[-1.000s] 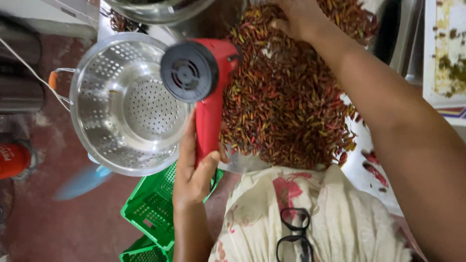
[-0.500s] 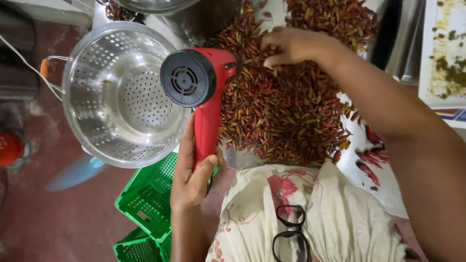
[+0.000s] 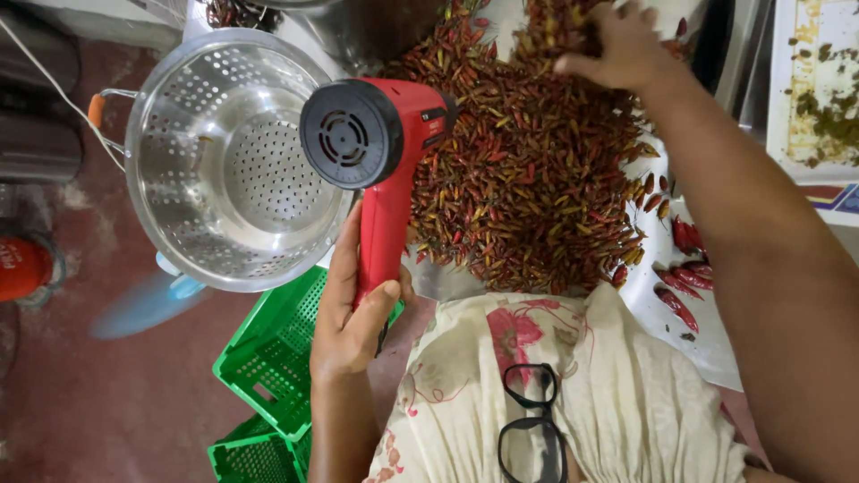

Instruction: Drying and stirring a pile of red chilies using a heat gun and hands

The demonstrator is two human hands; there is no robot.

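The left hand (image 3: 353,313) is clenched around the handle of a red heat gun (image 3: 380,170), a pistol-shaped tool with a glossy red body, a black round rear cap with vent slots facing the camera, and a straight red handle running down into the palm. Its barrel runs from that black cap away toward the pile of small chillies (image 3: 528,170), so the nozzle points down and to the right into the heap; the nozzle tip itself is hidden behind the body. The handle's long axis stands nearly upright in the view, leaning slightly right at the top. The tool is held in the air between a perforated steel colander (image 3: 215,170) on the left and the chillies spread on the bench (image 3: 689,331). The right hand (image 3: 617,45) lies at the far edge of the heap with its fingers curled into the chillies, probably gathering some, though the grip is partly cut off by the frame. A green plastic crate (image 3: 268,358) sits below the colander.
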